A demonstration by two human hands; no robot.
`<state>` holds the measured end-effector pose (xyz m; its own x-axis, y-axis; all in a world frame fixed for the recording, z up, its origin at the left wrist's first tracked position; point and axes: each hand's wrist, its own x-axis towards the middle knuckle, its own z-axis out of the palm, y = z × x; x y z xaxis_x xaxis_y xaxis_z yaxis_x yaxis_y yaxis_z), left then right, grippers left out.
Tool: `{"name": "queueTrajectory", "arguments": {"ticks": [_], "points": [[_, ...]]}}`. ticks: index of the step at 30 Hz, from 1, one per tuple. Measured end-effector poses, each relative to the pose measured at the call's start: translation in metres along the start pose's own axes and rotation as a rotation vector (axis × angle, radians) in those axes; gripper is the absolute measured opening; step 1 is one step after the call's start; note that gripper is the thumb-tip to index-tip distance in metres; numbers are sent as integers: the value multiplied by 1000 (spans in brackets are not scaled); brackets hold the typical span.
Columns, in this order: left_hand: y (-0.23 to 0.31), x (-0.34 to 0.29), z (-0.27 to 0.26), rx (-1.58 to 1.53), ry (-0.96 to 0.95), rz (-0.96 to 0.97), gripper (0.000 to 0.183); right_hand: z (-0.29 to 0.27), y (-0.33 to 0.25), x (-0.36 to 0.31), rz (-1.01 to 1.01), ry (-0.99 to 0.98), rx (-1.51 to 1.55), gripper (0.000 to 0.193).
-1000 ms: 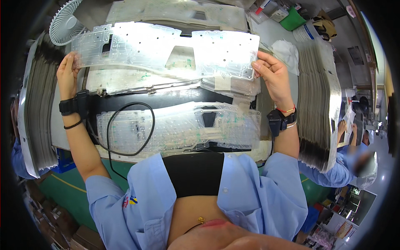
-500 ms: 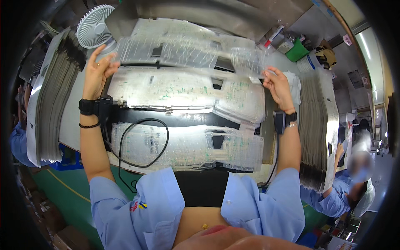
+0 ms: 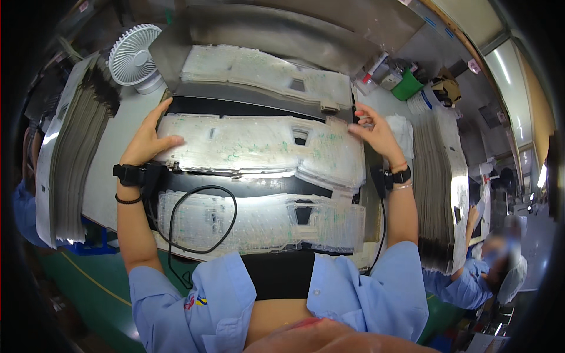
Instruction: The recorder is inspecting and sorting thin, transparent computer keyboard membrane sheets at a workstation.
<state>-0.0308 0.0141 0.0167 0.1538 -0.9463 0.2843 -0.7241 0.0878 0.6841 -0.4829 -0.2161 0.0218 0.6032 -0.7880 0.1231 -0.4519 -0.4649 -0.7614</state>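
Observation:
Three stacks of clear plastic film sheets with fine printed circuit lines lie in rows before me: a far stack [image 3: 235, 66], a middle stack [image 3: 247, 141] with green marks, and a near stack [image 3: 253, 220]. My left hand [image 3: 144, 138] is at the left end of the middle stack, fingers stretched and thumb apart, its thumb over the stack's edge. At the opposite end, my right hand [image 3: 375, 134] has its fingers apart and slightly bent by the stack's right corner. Neither hand grips a sheet.
A white fan [image 3: 134, 59] stands at the far left. Tall piles of sheets rise on the left [image 3: 70, 159] and right [image 3: 438, 182]. A black cable [image 3: 236, 212] loops over the near stack. A green container [image 3: 407, 85] sits back right. Co-workers are at both sides.
Both hands held a clear film sheet raised over the far and middle stacks; they have let go of it. My hands have come down beside the middle stack's ends, and the far stack is uncovered.

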Motion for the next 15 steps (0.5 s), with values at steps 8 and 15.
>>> {"name": "queueTrajectory", "arguments": {"ticks": [8,15], "points": [[-2,9,6,25,-66,-11,57,12,-21,-47,-8,69,-138,48],[-5,7,12,-1,-102,13,36,14,-26,-51,-56,262,-124,28]]}}
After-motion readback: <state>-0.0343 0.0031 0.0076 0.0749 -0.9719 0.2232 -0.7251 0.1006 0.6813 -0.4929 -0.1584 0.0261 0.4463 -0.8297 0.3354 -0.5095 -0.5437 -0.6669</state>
